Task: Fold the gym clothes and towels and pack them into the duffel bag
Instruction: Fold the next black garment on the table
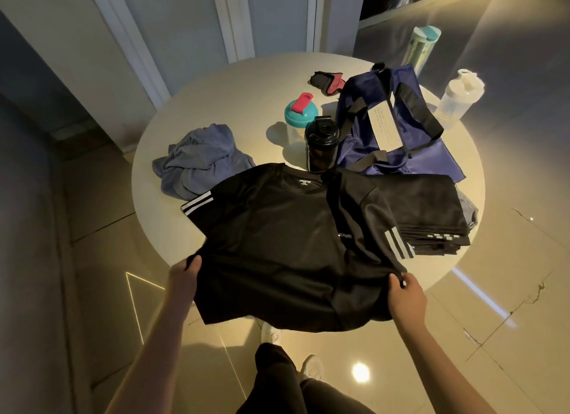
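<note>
- Black tee (277, 244) spread on the worktop (216, 105), hem off the near edge.
- Left hand (183, 278) and right hand (405, 293): pinching grip on one hem corner each.
- Uneven tug could drag it floorward, imo.

Black T-shirt (277, 244): white neck print (308, 182), sm., approx. 3 lines, illegible; white chest logo (344, 235), blurred, illegible. Navy duffel bag (367, 105): white card (385, 125) w/ several lines fine print, too sm. to read. Nothing legible overall.
</note>
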Available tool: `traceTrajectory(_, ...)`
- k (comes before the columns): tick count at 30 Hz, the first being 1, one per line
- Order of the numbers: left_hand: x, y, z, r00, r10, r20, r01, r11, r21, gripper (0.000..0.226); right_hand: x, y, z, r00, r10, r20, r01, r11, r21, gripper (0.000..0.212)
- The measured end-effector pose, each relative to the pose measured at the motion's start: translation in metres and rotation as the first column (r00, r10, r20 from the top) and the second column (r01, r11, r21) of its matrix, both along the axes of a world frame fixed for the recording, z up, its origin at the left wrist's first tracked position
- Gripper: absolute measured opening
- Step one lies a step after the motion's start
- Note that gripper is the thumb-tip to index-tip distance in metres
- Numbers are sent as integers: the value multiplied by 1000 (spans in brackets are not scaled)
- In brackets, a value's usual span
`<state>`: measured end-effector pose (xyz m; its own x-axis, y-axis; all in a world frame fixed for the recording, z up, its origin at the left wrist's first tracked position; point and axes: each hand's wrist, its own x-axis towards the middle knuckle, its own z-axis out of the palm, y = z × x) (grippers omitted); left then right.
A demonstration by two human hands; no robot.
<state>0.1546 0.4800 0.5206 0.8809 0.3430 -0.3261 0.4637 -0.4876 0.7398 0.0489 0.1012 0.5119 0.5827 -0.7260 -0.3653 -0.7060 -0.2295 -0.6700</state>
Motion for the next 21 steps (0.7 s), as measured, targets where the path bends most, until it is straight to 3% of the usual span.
traceTrajectory(5,-2,17,-12,978,-131,-164,180,924,338,25,4,-4,-3,994,64,-89,-72,993,-95,35)
traceTrajectory(7,-4,16,-17,984,-108,-139,153,919,363,19,4,-4,-7,987,109,-118,-120,989,-85,35)
traceTrajectory(10,-7,2,-23,977,-202,-72,215,905,367,40,6,1,-11,975,177,-131,-182,983,-31,34)
traceTrajectory(13,-8,-22,-25,865,-458,-203,492,699,519,58,7,6,-13,962,227,-149,-234,972,-28,30)
traceTrajectory(15,-8,-39,-25,761,-562,-325,642,580,501,56,8,5,-14,961,230,-156,-236,972,-19,26)
traceTrajectory(21,3,-55,-31,724,-516,-458,689,501,525,56,12,0,-14,970,192,-149,-199,979,-37,24)
